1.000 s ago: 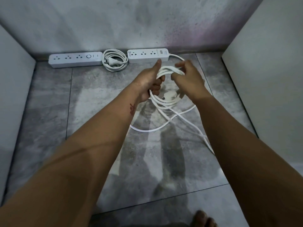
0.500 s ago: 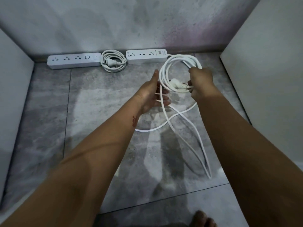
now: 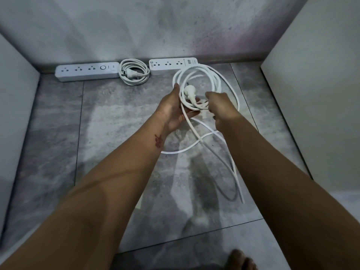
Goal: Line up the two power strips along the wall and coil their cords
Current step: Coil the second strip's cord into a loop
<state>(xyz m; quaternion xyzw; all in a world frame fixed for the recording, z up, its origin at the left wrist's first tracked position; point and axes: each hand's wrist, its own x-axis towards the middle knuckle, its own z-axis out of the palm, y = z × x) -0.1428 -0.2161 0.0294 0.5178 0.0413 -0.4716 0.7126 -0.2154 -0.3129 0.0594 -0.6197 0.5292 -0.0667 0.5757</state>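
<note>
A long white rubbery power cord (image 3: pixel 209 75), partly gathered into loose loops, hangs between a person's two bare hands just above a grey mottled tile floor (image 3: pixel 109 117). The loops rise toward the wall and fall back through the hands. Its white plug (image 3: pixel 190 92) lies inside the loops, against the fingers. The rest of the cord trails uncoiled across the floor, crossing itself once and running back toward the person's right side.

The left hand (image 3: pixel 173 112) is open, palm up, cradling the bundle of loops without closing on it. The right hand (image 3: pixel 221 108) is curled around the strands beside the plug, apparently pinching them together; its fingertips are turned away, so the exact grip is hard to tell.

The cord looks light, smooth and springy. It would likely hold a curve but tend to spring open if let go, so the best hold is probably around all the loops at once, where they overlap near the plug.

The cord runs to a short white power strip (image 3: pixel 172 64) lying along the foot of a stained grey wall (image 3: pixel 155 26). To its left, in line along the same wall, lies a longer pale blue-white power strip (image 3: pixel 87 71). Between the two strips rests a second white cord (image 3: pixel 134 74), already wound into a neat flat coil with its plug in the centre. Plain pale panels stand at either side, and a bare foot shows at the bottom edge.
</note>
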